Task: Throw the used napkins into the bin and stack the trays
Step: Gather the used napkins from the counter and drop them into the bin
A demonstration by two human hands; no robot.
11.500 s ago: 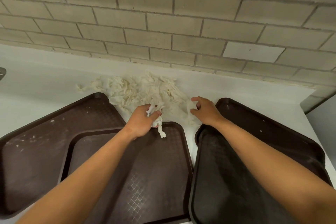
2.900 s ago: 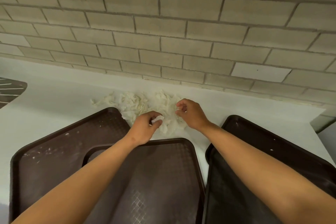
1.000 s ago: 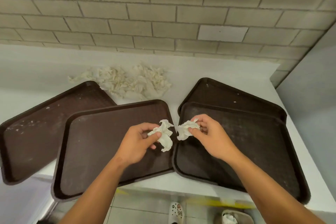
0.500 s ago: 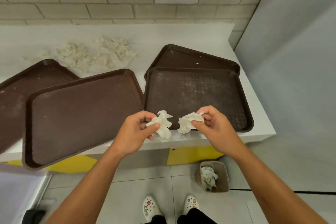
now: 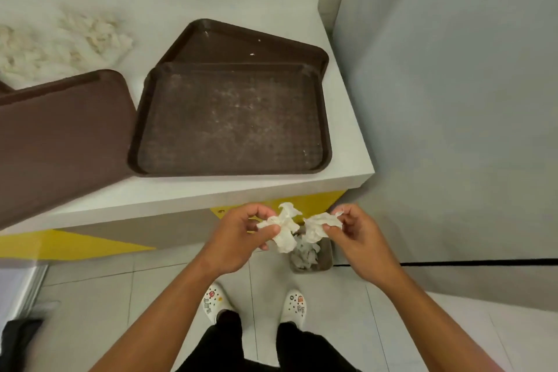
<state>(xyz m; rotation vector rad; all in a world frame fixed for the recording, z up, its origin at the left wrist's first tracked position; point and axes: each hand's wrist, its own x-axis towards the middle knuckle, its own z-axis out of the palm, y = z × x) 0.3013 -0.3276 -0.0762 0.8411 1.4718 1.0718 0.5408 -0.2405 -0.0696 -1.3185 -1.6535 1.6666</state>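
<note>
My left hand point(image 5: 238, 238) pinches a crumpled white napkin point(image 5: 283, 231), and my right hand point(image 5: 356, 235) pinches a second crumpled napkin point(image 5: 318, 225). Both hang off the counter's front edge, above a small grey bin point(image 5: 324, 263) on the floor that holds several used napkins. A heap of used napkins point(image 5: 60, 42) lies at the back left of the white counter point(image 5: 187, 193). A brown tray point(image 5: 232, 121) lies partly over another tray point(image 5: 241, 42) at the right. A third brown tray point(image 5: 60, 142) overhangs the front edge at the left.
A grey wall point(image 5: 453, 100) closes the right side beside the counter's end. My feet in white clogs point(image 5: 211, 302) stand on the tiled floor just left of the bin. The counter front has yellow panels. A dark object point(image 5: 18, 341) sits at the lower left.
Both hands, each with a napkin, have pulled back off the counter and lowered over the bin. The view has tilted down and right, so the floor and bin show fully.
</note>
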